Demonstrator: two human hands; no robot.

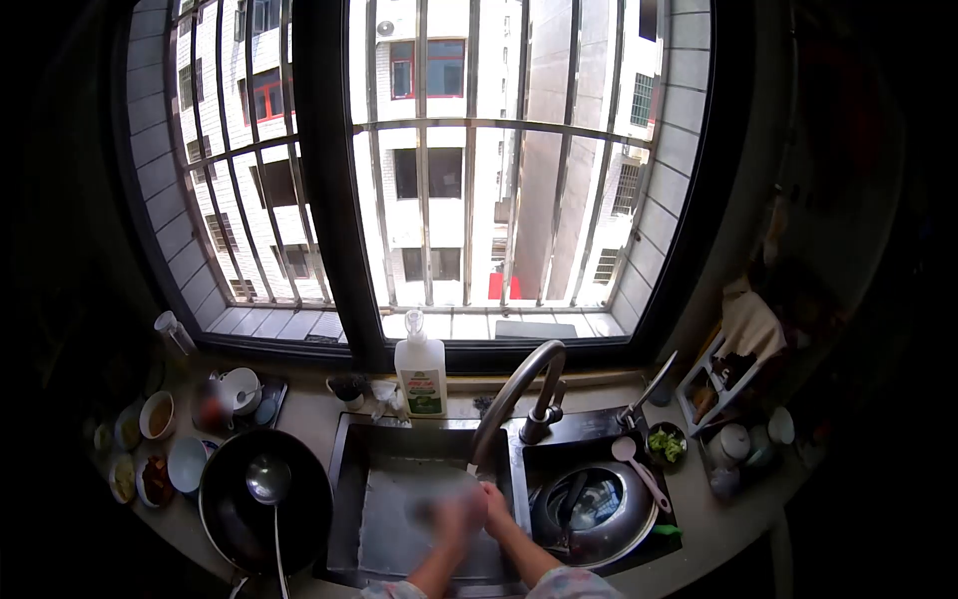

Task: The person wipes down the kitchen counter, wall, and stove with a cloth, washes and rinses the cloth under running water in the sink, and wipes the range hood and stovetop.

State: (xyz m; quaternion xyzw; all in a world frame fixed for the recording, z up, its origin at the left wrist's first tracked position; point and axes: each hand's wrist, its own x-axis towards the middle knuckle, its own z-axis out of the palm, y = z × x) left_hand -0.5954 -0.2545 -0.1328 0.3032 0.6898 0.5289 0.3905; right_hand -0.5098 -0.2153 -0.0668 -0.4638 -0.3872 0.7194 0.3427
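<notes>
Both hands are together over the left sink basin [384,489], below the spout of the curved metal faucet [519,374]. My left hand [454,524] is smeared by blur, so its fingers cannot be made out. Against it, on its right side, my right hand [495,511] has its fingers curled inward. Between and around the hands is a blurred reddish and dark patch; whether an object is held there cannot be told. In the right basin lie a large round metal lid or pan [596,511] and a pink spoon [641,473].
A white pump bottle [421,374] stands behind the sink. On the left counter, a black wok [228,499] holds a metal ladle [268,479], near several small bowls [157,415]. Right of the sink are a bowl of greens [666,443] and a white rack [704,384].
</notes>
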